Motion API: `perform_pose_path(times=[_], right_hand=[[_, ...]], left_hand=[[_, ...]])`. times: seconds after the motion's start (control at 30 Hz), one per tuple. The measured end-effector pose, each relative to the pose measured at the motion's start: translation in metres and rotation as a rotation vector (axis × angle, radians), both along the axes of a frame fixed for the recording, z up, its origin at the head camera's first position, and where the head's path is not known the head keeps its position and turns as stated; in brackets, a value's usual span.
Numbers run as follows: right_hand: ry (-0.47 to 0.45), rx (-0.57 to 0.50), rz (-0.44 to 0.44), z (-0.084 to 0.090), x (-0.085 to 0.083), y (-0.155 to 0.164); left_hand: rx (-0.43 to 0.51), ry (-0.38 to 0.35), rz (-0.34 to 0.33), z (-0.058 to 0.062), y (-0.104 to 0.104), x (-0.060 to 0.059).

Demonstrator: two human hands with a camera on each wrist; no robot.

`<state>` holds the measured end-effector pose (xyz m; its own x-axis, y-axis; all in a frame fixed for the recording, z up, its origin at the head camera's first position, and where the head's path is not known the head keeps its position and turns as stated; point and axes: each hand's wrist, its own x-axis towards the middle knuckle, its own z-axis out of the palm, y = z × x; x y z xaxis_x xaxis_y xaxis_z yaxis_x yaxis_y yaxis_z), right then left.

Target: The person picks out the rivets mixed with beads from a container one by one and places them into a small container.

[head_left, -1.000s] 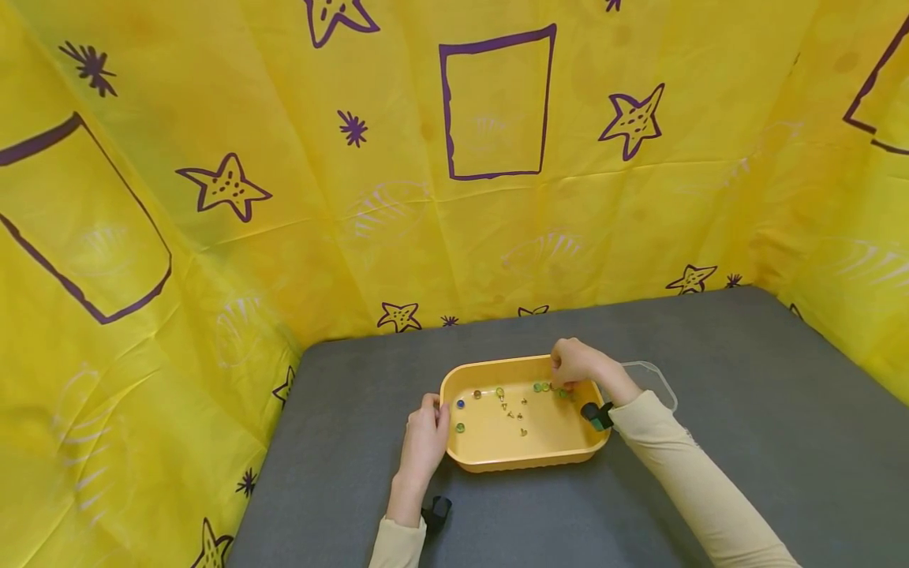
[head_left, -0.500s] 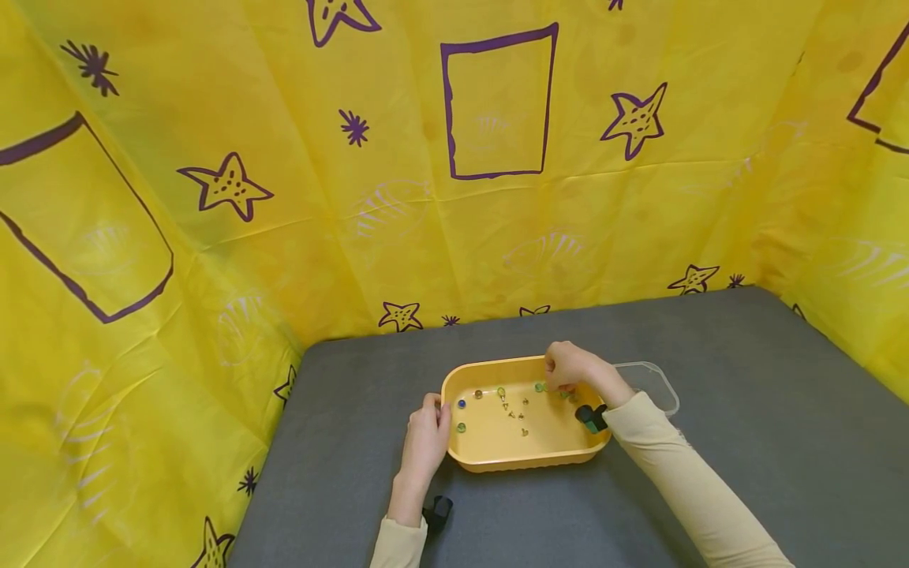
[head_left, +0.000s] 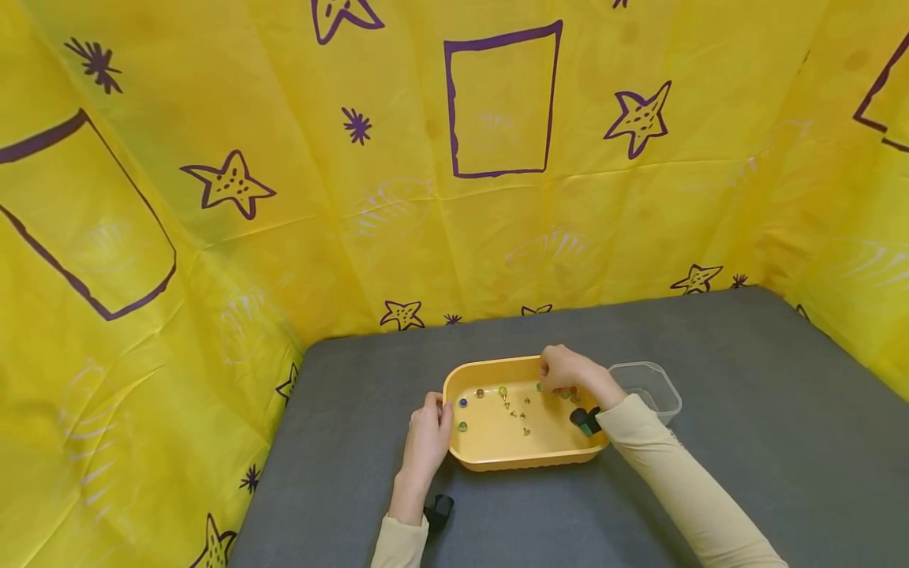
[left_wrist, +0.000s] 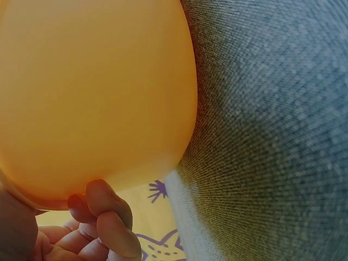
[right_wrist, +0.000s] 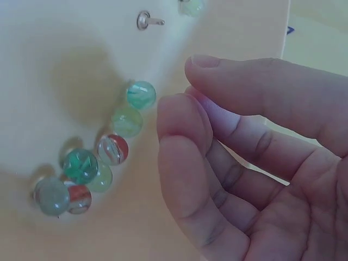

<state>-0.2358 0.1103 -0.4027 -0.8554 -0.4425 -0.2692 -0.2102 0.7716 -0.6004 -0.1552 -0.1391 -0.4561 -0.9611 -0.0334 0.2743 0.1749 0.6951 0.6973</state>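
A gray table [head_left: 710, 442] stood before a yellow curtain [head_left: 213, 158]. On it sat a yellow tub [head_left: 529, 457], with a clear box [head_left: 649, 390] just beside its right end. The left hand [head_left: 426, 442] gripped the tub's left rim, fingers curled round its edge. The right hand [head_left: 564, 369] hovered inside the tub, fingers loosely bent and holding nothing, as far as the wrist view showed. Marbles [right_wrist: 111, 149] lay clustered on the tub floor just beside those fingers, near a small pin [right_wrist: 147, 20].
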Motion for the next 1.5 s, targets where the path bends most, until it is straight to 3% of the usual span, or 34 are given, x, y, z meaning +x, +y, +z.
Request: perform_pose_path(times=[0.5, 1.5], right_hand=[[0.047, -0.02, 0.065, -0.013, -0.005, -0.011], [0.047, -0.073, 0.042, -0.023, -0.002, -0.022]], left_hand=[[-0.006, -0.004, 0.005, 0.0, 0.0, -0.001], [0.004, -0.032, 0.014, 0.0, 0.001, -0.001]])
